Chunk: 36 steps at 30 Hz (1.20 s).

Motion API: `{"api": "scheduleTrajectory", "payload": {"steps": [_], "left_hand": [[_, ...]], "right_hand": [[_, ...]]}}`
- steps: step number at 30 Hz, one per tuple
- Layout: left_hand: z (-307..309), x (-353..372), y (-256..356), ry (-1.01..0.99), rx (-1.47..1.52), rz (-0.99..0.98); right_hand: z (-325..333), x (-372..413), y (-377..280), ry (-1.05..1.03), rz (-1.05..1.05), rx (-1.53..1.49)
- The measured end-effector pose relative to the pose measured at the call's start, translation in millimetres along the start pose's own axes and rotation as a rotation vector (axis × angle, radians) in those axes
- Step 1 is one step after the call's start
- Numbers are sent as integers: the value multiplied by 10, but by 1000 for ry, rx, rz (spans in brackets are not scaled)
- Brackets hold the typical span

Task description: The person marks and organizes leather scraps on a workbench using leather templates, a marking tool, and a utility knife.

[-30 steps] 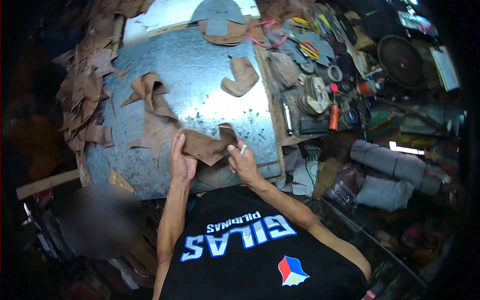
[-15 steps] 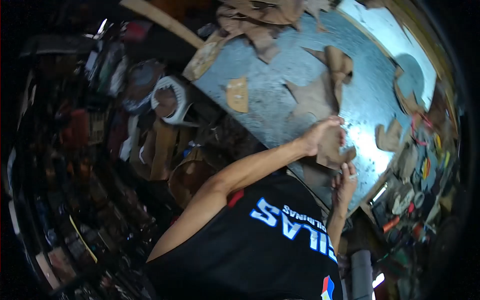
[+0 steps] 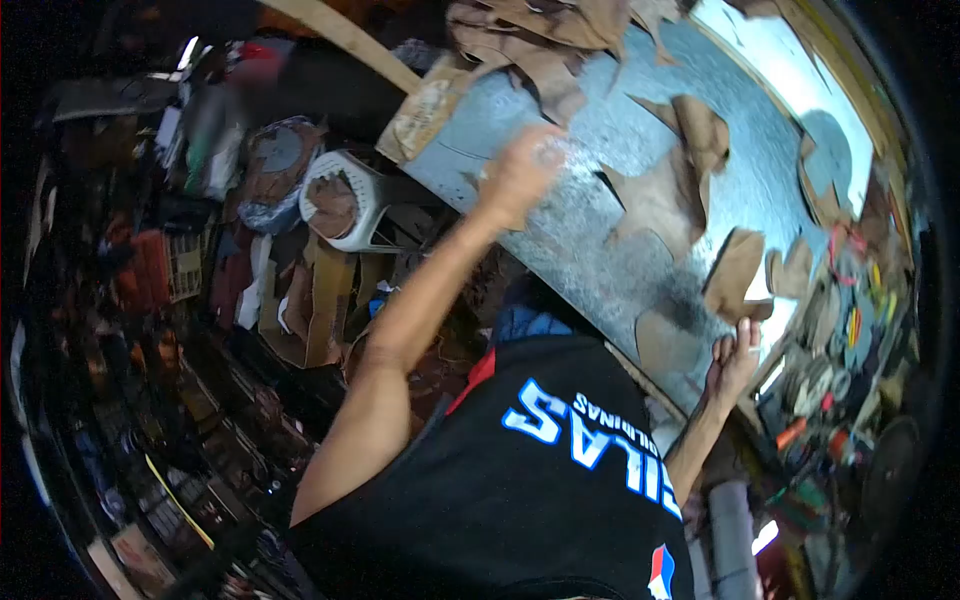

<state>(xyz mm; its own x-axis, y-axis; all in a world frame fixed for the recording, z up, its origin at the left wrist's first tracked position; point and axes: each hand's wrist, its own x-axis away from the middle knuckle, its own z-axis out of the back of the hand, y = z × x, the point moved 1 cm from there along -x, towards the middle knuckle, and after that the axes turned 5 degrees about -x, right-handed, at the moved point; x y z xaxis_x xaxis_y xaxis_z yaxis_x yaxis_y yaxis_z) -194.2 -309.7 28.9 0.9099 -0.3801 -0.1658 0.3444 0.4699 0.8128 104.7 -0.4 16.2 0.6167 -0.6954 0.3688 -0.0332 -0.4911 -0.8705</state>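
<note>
My right hand (image 3: 735,365) pinches the curled lower end of a brown leather piece (image 3: 735,270) over the metal-topped table (image 3: 560,245). A small white item shows between its fingers, too small to name. Motion smears my left hand (image 3: 525,170), which is over the table's left side, covering most of a tan template (image 3: 515,218); its fingers cannot be made out. Between the hands lies an irregular leather scrap (image 3: 655,200) with a folded-up end. A flat brown piece (image 3: 668,342) rests at the near edge.
Brown leather scraps (image 3: 530,35) are heaped at the table's far end. Tools and rolls of tape (image 3: 805,370) crowd the right side. A white plastic stool (image 3: 360,205) and a cardboard box (image 3: 325,305) stand on the left. A smaller leather scrap (image 3: 790,268) lies at right.
My left hand has let go of the leather piece and swung up and left over the tan template. My right hand has moved right with the leather piece.
</note>
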Motion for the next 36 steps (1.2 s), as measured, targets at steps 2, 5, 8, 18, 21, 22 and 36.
{"api": "scheduleTrajectory", "payload": {"steps": [2, 5, 8, 18, 21, 22, 36], "left_hand": [[535, -112, -606, 163, -364, -143], [1079, -45, -1164, 221, -895, -87], [1034, 136, -908, -39, -756, -182], [411, 883, -626, -412, -732, -393], [422, 863, -687, -400, -702, -407], [424, 854, -679, -412, -705, -415], [-365, 725, 38, -808, -344, -919]], "right_hand": [[72, -41, -23, 91, 0, -51], [287, -185, 110, 329, -70, -83], [553, -265, 278, 326, -101, -58], [411, 64, 112, 510, 230, 908], [222, 417, 284, 357, 467, 1222], [28, 610, 318, 279, 474, 1330], [-563, 1308, 511, -191, 170, 1782]]}}
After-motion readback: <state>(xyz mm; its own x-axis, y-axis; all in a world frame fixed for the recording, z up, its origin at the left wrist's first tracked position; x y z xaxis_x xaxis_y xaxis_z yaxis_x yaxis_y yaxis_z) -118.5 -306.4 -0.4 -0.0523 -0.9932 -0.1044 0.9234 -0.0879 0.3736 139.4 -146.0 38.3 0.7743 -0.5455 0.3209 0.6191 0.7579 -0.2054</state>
